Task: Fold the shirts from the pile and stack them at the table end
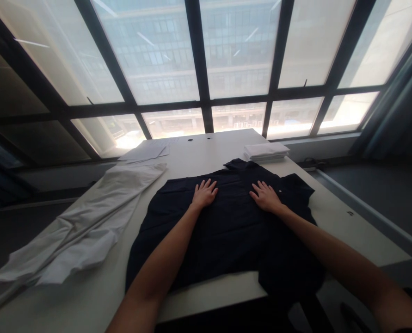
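A dark navy short-sleeved shirt (226, 231) lies spread sideways on the white table (206, 159), its collar end toward the right. My left hand (205, 193) rests flat on the shirt's body, fingers spread and pointing away from me. Flat on the cloth nearer the collar end is my right hand (264, 196), its fingers also apart. Neither hand grips anything. A small pale button shows just right of the right hand. One sleeve hangs toward the table's near edge, partly in shadow.
Pale trousers (84, 226) stretch along the table's left side. Beyond them lie sheets of paper (145, 151). A folded white cloth stack (266, 151) sits at the far right edge. Large windows (206, 69) rise behind, and a curtain (393, 101) hangs at right.
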Motion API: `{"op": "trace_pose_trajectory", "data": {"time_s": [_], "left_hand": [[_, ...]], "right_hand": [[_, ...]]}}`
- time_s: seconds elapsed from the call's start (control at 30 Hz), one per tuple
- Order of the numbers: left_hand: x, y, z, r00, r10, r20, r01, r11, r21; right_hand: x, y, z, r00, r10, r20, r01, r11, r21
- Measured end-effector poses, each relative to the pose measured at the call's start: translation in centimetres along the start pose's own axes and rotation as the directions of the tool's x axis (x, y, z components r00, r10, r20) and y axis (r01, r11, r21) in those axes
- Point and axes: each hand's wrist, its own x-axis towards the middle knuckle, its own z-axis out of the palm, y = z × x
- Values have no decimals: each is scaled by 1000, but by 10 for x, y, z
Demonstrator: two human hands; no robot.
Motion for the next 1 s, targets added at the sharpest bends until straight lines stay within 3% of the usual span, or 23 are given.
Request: {"op": "trace_pose_trajectory", "data": {"time_s": [0.13, 0.33, 0.43, 0.53, 0.63, 0.77, 1.0], "left_hand": [[0, 1, 0, 1000, 2, -24, -2, 1000, -14], [-3, 6, -3, 998, 21, -66, -23, 999, -27], [-8, 18, -7, 992, 121, -28, -122, 991, -45], [-17, 39, -12, 956, 293, 20, -289, 952, -104], [-31, 64, -21, 868, 497, 6, -487, 852, -191], [-58, 99, -39, 709, 705, -14, -672, 670, -315], [-116, 149, -51, 360, 932, -34, -835, 306, -457]], "right_hand": [[3, 12, -3, 999, 6, -37, -7, 1000, -22], [6, 26, -7, 1000, -10, 8, 10, 1000, 16], [7, 30, -12, 999, -33, 25, 31, 998, 63], [6, 38, -25, 992, -123, 22, 115, 967, 227], [-4, 49, -43, 979, -200, -51, 202, 883, 424], [-44, 64, -61, 964, -233, -129, 266, 822, 504], [-149, 72, -69, 945, -302, -128, 324, 797, 509]]}}
